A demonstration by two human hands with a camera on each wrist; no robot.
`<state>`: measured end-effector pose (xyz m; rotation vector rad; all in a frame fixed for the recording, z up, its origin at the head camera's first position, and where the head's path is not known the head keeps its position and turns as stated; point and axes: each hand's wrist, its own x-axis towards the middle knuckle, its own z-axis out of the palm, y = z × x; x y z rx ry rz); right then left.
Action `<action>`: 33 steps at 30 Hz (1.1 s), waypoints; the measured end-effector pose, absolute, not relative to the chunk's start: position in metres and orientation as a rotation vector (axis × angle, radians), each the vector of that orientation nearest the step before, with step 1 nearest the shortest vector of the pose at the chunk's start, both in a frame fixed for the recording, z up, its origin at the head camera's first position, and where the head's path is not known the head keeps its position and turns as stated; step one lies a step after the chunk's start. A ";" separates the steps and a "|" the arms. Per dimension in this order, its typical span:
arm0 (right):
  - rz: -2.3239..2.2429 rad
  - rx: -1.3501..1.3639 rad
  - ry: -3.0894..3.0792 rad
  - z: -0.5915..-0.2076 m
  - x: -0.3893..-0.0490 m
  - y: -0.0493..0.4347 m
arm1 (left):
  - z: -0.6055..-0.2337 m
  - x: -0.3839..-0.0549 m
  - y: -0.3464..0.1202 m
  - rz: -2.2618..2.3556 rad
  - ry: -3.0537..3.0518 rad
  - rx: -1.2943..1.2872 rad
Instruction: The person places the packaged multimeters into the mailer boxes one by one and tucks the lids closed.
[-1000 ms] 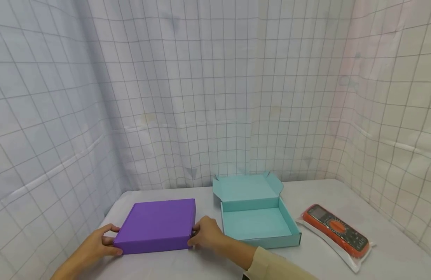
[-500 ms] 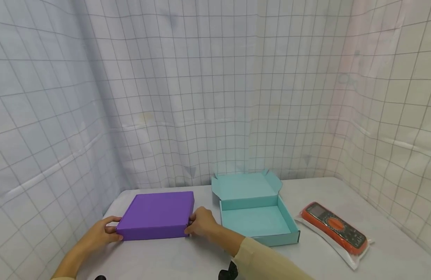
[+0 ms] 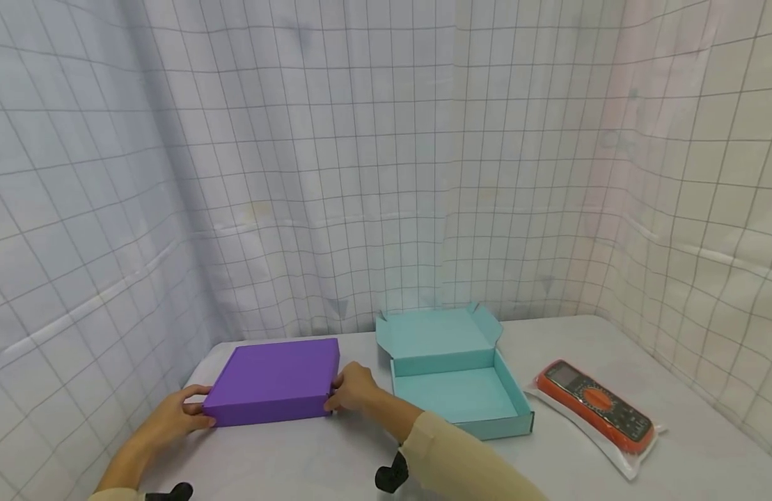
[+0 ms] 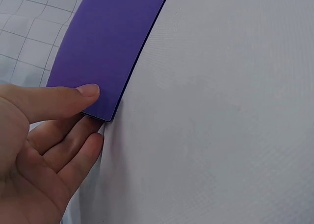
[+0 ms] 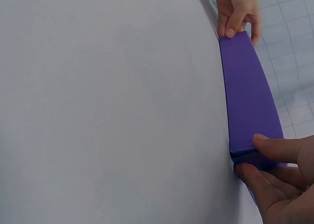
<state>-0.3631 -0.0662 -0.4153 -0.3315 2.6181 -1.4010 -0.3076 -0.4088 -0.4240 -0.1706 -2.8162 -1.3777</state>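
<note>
A closed purple cardboard box (image 3: 273, 379) lies flat at the left of the table, with both hands at its near corners. My left hand (image 3: 172, 417) grips the near left corner; in the left wrist view its thumb (image 4: 88, 91) presses the front face while the fingers bend along the left side. At the near right corner, my right hand (image 3: 354, 390) pinches the box, thumb (image 5: 260, 140) on the front face and fingers against the right side. The box's far side is hidden in the head view.
An open teal cardboard box (image 3: 461, 396) stands right of the purple one, lid raised toward the back. Farther right lies an orange and black multimeter (image 3: 595, 403) in a clear plastic bag. White gridded curtains (image 3: 386, 174) enclose the white table (image 3: 285, 463) at the back and sides.
Both hands have slid the purple box away from me toward the back of the table, and slightly left. The teal box and the multimeter stay where they were.
</note>
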 end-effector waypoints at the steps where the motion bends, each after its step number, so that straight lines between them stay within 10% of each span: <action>1: -1.402 -0.335 2.618 -0.417 -0.364 -0.066 | -0.424 -0.307 -0.409 -1.381 -2.811 -0.156; 33: -1.401 -0.624 2.430 -0.394 -0.382 -0.030 | -0.370 -0.302 -0.382 -1.326 -2.801 -0.168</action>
